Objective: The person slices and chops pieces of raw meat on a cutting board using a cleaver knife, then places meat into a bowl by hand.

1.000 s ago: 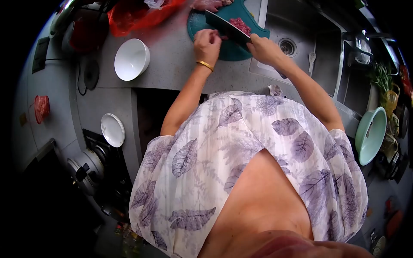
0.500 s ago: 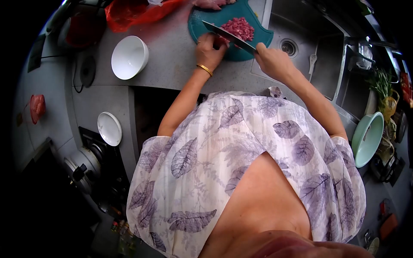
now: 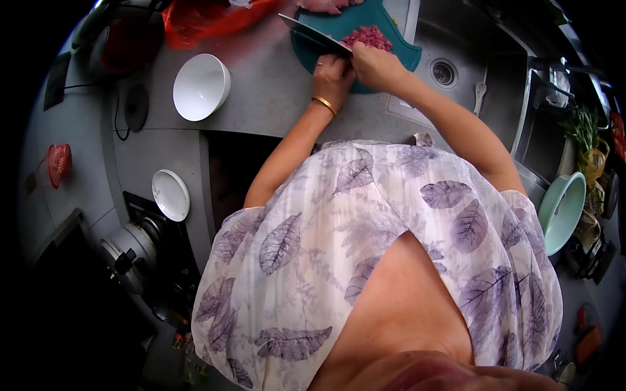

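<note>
My right hand (image 3: 378, 68) is wrapped round the handle of a wide-bladed kitchen knife (image 3: 313, 34), whose blade points up and left across a teal cutting board (image 3: 409, 58). Just below the blade, my left hand (image 3: 333, 79) rests at the board's near edge with its fingers curled; whatever is under them is hidden. Beyond my right hand lies a pile of diced raw meat (image 3: 370, 37), partly covered by the hand and knife. A larger piece of raw meat (image 3: 323, 5) sits at the board's far side.
A white bowl (image 3: 201, 87) stands left on the grey counter (image 3: 261, 98), near a red plastic bag (image 3: 215, 26). To the right is a steel sink (image 3: 450, 45) with a white spoon (image 3: 480, 98). A mint-green basin (image 3: 562, 214) sits at far right, a white plate (image 3: 171, 195) lower left.
The knife and my right hand have moved left, and the blade now lies left of the diced meat. My left hand has drawn slightly back, closer to my right hand. The whole view shifted slightly.
</note>
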Tool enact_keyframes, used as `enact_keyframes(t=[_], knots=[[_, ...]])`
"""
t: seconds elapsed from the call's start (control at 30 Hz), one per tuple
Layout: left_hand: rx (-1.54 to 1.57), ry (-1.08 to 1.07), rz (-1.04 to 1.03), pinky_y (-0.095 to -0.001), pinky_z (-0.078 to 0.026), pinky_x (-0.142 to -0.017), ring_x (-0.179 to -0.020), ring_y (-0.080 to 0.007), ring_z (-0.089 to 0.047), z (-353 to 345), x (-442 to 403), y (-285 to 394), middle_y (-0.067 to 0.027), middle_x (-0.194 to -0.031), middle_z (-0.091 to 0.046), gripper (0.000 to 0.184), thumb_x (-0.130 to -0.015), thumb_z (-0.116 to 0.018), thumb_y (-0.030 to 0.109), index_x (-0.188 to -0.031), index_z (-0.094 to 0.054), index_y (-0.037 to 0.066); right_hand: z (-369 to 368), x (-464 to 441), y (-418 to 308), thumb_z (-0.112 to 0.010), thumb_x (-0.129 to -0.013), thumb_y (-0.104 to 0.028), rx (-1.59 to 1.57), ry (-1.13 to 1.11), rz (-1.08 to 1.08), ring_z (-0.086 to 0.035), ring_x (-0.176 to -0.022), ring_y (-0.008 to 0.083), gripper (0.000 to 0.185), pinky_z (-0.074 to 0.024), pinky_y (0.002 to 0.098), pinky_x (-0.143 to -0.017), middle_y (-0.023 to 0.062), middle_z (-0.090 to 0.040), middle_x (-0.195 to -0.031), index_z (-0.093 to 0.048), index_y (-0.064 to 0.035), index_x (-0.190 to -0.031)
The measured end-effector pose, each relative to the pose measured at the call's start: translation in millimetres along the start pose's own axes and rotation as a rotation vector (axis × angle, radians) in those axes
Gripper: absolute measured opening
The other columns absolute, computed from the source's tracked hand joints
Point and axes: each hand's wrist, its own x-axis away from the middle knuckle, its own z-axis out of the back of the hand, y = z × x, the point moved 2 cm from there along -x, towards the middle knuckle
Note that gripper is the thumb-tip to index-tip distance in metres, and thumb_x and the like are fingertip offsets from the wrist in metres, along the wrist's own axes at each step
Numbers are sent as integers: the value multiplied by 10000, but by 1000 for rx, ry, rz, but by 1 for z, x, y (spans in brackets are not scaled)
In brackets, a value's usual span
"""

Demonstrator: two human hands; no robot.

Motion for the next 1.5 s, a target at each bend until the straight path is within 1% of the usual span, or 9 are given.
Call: enact_keyframes(t=[0.07, 0.17, 0.27, 0.4, 0.63, 0.83, 0.97, 1.2, 1.5], knots=[[42, 7, -63, -351, -496, -688, -789, -271, -608, 7, -5, 4, -92, -809, -633, 144, -693, -662, 55, -835, -636, 50, 6, 6, 6, -487, -855, -200, -41, 17, -57, -608, -810, 421, 215, -477, 503, -706, 248, -621, -819, -484, 12, -886], [332, 42, 229, -318, -510, -657, -792, -229, -614, 22, -2, 7, -85, -824, -626, 154, -718, -670, 62, -859, -627, 21, 21, 19, 13, -494, -858, -239, -67, 41, -90, -599, -806, 426, 240, -469, 505, -706, 249, -616, -813, -492, -1, -886], [210, 137, 248, -296, -514, -647, -767, -205, -610, 28, 1, -1, -81, -883, -623, 189, -729, -695, 94, -875, -617, 2, 24, 38, 16, -496, -871, -249, -45, 47, -20, -590, -733, 432, 231, -463, 507, -650, 240, -609, -755, -473, -19, -888], [60, 121, 177, -363, -481, -651, -759, -306, -582, 31, 0, 0, -132, -798, -601, 179, -688, -703, 128, -791, -601, 23, 38, 61, 2, -490, -881, -224, 73, -20, 40, -587, -668, 428, 216, -458, 506, -603, 229, -602, -698, -445, -13, -868], [-8, 86, 63, -371, -453, -620, -653, -291, -552, 16, 10, 2, -88, -683, -578, 107, -673, -709, 110, -710, -617, 70, 36, 72, 13, -463, -888, -190, 137, -154, 14, -591, -669, 421, 199, -462, 503, -601, 231, -604, -707, -445, 6, -859], [-22, 62, -9, -385, -444, -627, -656, -307, -539, 6, 13, -6, -99, -676, -567, 106, -672, -695, 95, -723, -605, 69, -1, 21, -1, -521, -823, -162, 42, -32, 65, -617, -712, 402, 202, -489, 470, -618, 235, -622, -773, -461, 23, -878], [-82, -15, -4, -377, -463, -658, -680, -306, -561, 10, 14, -2, -112, -771, -590, 93, -694, -659, 57, -759, -592, 48, -6, -12, -16, -580, -788, -182, 79, -5, 122, -623, -747, 397, 241, -499, 454, -640, 241, -626, -811, -492, 24, -877], [223, 132, 268, -360, -454, -634, -711, -299, -556, 28, 19, 5, -107, -752, -569, 149, -709, -680, 99, -756, -550, 45, 32, 22, 1, -499, -865, -224, 75, -9, 85, -605, -722, 414, 222, -476, 491, -646, 232, -615, -749, -493, -4, -894], [-33, 65, 27, -397, -455, -696, -741, -307, -557, 11, 29, 4, -106, -804, -593, 198, -654, -672, 55, -846, -631, 77, 32, 65, 3, -487, -882, -202, 204, -196, 42, -607, -682, 413, 220, -465, 502, -597, 234, -615, -718, -430, 11, -878]])
